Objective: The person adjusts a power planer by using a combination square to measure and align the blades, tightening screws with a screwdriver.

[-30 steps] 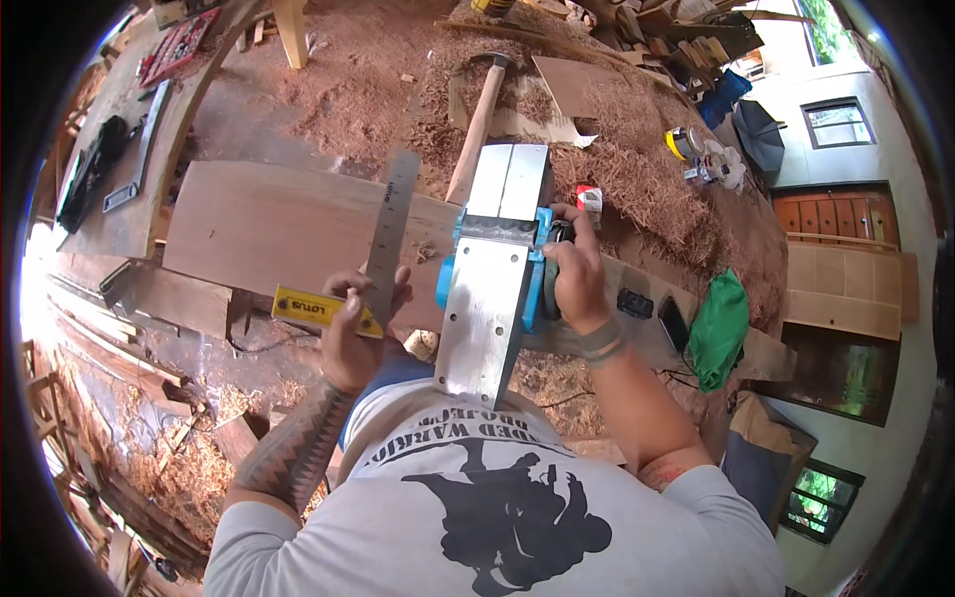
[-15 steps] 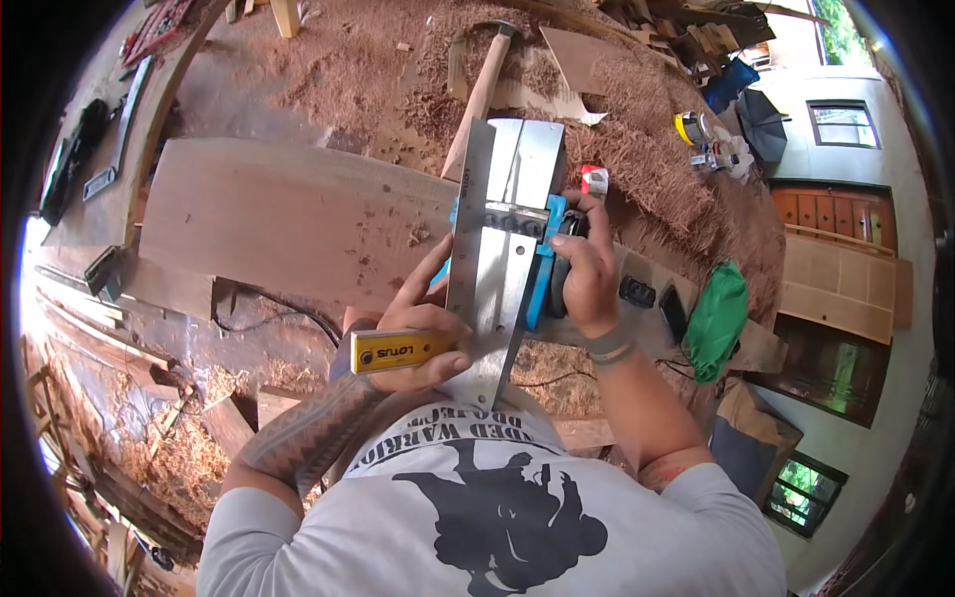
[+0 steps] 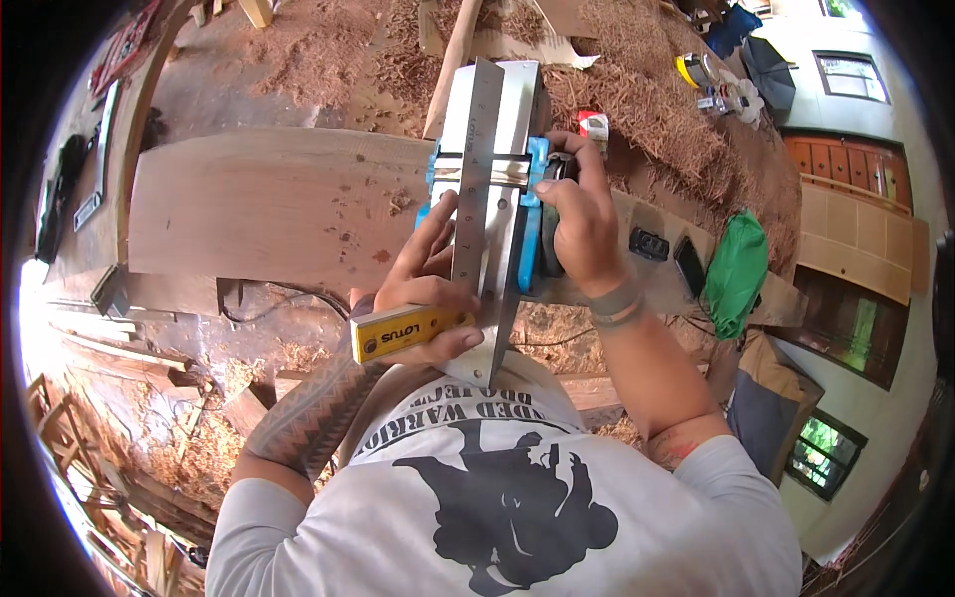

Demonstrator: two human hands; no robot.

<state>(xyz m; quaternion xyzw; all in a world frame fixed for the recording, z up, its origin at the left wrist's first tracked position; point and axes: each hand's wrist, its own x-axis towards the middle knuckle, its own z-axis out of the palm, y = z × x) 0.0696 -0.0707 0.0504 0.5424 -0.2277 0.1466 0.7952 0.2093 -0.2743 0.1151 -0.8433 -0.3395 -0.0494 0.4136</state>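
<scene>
An electric planer with a blue body lies sole-up in front of my chest, its shiny metal sole (image 3: 504,234) facing me. My right hand (image 3: 587,234) grips the planer's right side, thumb on the blue edge beside the cutter slot (image 3: 512,171). In my left hand (image 3: 426,289) is a try square, its yellow handle (image 3: 393,336) between thumb and fingers. The square's steel blade (image 3: 472,189) lies lengthwise along the sole and crosses the cutter slot. My left fingertips rest near the blade's left edge. The planer's underside is hidden.
A wide wooden board (image 3: 269,204) extends left behind the planer. Beyond it are a wooden handle (image 3: 456,60) and heaps of shavings (image 3: 667,119). On the right lie a green bag (image 3: 736,274), a dark phone (image 3: 688,267) and a small black object (image 3: 649,243).
The square's blade has shifted from the sole's left edge toward its middle. The cutter drum has turned: dark bolts showed before, a bright smooth face now. The camera view has shifted slightly.
</scene>
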